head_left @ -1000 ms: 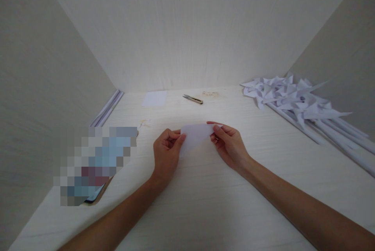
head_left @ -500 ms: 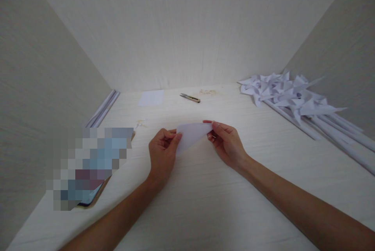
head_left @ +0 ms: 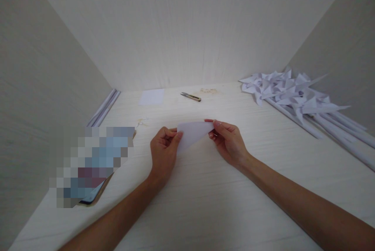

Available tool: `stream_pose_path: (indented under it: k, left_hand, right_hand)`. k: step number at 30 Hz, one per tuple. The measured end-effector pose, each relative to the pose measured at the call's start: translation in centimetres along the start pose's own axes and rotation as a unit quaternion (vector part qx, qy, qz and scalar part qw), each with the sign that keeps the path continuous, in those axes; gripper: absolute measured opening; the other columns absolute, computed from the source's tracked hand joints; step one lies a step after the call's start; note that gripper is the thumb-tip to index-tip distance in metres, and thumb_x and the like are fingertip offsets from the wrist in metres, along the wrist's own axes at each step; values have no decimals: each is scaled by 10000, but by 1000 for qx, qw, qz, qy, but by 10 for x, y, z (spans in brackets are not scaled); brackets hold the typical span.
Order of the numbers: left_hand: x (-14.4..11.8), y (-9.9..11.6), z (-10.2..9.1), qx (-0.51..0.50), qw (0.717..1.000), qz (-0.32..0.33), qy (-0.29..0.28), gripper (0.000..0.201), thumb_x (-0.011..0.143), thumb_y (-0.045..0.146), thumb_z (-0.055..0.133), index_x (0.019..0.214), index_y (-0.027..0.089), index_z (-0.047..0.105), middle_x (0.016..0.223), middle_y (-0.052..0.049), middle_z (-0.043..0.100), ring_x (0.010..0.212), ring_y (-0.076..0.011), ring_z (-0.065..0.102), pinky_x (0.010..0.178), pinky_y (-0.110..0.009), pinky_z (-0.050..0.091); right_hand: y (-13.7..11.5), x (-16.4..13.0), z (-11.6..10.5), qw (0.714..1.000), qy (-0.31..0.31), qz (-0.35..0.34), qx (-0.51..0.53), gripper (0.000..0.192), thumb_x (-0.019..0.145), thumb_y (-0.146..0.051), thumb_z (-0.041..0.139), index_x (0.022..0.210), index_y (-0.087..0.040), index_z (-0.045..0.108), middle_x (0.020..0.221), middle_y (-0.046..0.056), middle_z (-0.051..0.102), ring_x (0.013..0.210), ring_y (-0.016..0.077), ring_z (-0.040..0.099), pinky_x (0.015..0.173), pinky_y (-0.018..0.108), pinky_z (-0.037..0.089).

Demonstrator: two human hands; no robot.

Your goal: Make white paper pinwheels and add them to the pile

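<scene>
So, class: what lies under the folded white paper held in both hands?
Under the paper, pinched by the left hand and right hand, only bare table shows; the strip directly beneath is hidden.

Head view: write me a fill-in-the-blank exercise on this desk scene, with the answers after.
1. Both hands pinch a folded white ____ above the desk.
2. The left hand grips its left end, the right hand its ____ end.
3. The small snips lie on the desk ____ the hands.
4. The paper pinwheels are heaped at the far ____.

Answers: paper; right; beyond; right
</scene>
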State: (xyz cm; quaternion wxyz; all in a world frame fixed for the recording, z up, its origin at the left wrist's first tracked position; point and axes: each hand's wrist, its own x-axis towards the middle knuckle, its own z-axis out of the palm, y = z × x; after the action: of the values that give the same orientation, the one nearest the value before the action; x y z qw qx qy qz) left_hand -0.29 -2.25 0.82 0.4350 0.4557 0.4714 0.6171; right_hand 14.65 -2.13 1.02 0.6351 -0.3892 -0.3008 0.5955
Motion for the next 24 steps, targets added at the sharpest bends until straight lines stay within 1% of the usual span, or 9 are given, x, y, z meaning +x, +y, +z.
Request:
stream_pose_path:
  k: [6,12,15,21,24]
  left_hand:
    - [0,0,0,-10,1000,-4,-4,202,595,197,659,534,166,469,650,19,606,574,-77,533,528,-185,411]
    - [0,0,0,-3,1000,-6,-6,202,600,190,652,531,168,463,647,18,595,577,-82,523,547,-197,410]
    - [1,0,0,-2,1000,-8,-5,199,600,196,649,534,169,464,648,17,597,572,-83,523,531,-195,406]
    - [1,-1,0,-8,1000,-6,-8,199,600,199,656,537,166,470,635,24,593,556,-70,511,505,-178,385]
    - [4,-3,-2,-23,999,-29,-8,197,594,209,664,548,164,478,590,43,566,509,-52,471,470,-164,352]
  right_hand:
    - [-1,0,0,1000,0,5,9,165,550,-306,723,629,-163,706,567,4,603,473,49,447,445,199,363]
    - [0,0,-1,1000,-8,-9,-6,183,567,-337,711,640,-170,705,585,8,601,475,55,441,442,209,361]
    - [1,1,-2,1000,-12,-19,-15,193,592,-364,695,652,-180,705,590,6,595,483,59,439,449,213,365]
    - [3,0,-2,999,-38,-32,-21,210,652,-386,651,711,-193,711,716,35,645,516,67,436,492,225,376]
    - [0,1,-4,997,-66,-27,-18,257,688,-416,607,744,-189,713,779,58,665,542,80,470,523,237,391]
